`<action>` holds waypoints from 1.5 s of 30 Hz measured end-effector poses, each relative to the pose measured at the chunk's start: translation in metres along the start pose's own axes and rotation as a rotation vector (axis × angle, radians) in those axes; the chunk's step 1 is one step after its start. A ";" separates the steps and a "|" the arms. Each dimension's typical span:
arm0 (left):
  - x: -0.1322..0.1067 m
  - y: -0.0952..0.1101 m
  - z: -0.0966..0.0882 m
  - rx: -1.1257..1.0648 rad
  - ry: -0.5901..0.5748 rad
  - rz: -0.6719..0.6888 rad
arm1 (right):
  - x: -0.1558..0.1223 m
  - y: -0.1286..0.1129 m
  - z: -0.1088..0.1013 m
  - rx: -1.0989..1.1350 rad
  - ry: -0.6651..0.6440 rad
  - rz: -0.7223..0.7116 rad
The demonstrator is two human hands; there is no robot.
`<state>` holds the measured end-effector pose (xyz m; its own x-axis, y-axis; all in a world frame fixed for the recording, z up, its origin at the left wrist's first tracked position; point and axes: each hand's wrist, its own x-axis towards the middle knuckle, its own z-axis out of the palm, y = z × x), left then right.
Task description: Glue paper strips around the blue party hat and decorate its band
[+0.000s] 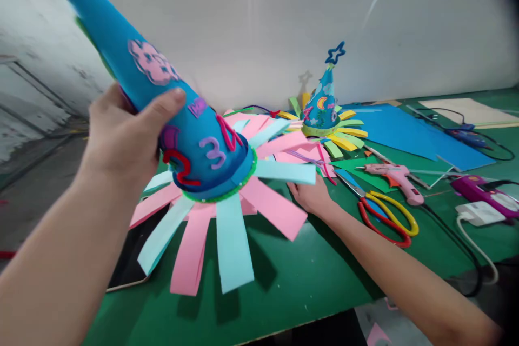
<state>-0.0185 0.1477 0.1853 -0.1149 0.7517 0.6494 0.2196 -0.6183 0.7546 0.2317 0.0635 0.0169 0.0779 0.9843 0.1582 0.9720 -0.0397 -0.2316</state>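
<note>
My left hand (125, 130) is wrapped round a blue cone party hat (190, 113) and holds it tilted above the table, its tip to the upper left. The hat bears a pink cloud, a purple 3 and a red 2, with a green fuzzy band at its base. Pink and pale-blue paper strips (235, 243) fan out from the brim. My right hand (310, 194) rests on the green table (284, 292) beside pink paper pieces (300, 154). Its fingers are mostly hidden behind a strip and the paper, so I cannot see whether it grips anything.
A smaller blue hat (322, 102) with a star stands at the back. To the right are scissors (385, 213), a pink glue gun (399, 178), blue sheets (405, 130), a white charger (480, 212) and cables. A dark tablet-like object (133, 259) lies under the strips.
</note>
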 end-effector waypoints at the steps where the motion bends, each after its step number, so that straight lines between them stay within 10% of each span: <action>1: -0.010 0.000 0.000 -0.045 -0.011 -0.062 | 0.003 0.002 0.000 -0.023 0.000 0.015; 10: -0.063 0.004 -0.014 -0.031 -0.123 -0.213 | 0.048 0.049 -0.018 -0.077 0.018 -0.011; 20: -0.074 0.007 -0.007 0.003 -0.198 -0.130 | 0.054 0.049 -0.014 -0.220 -0.016 -0.078; 30: -0.061 0.018 0.001 0.003 -0.034 -0.003 | 0.057 0.051 -0.022 -0.271 -0.111 -0.159; 45: -0.067 0.020 0.021 -0.022 -0.113 -0.036 | 0.003 0.095 -0.041 0.491 0.331 0.063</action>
<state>0.0139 0.0894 0.1550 -0.0126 0.7937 0.6082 0.1963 -0.5944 0.7798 0.3337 0.0556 0.0344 0.2733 0.8737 0.4023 0.7532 0.0658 -0.6545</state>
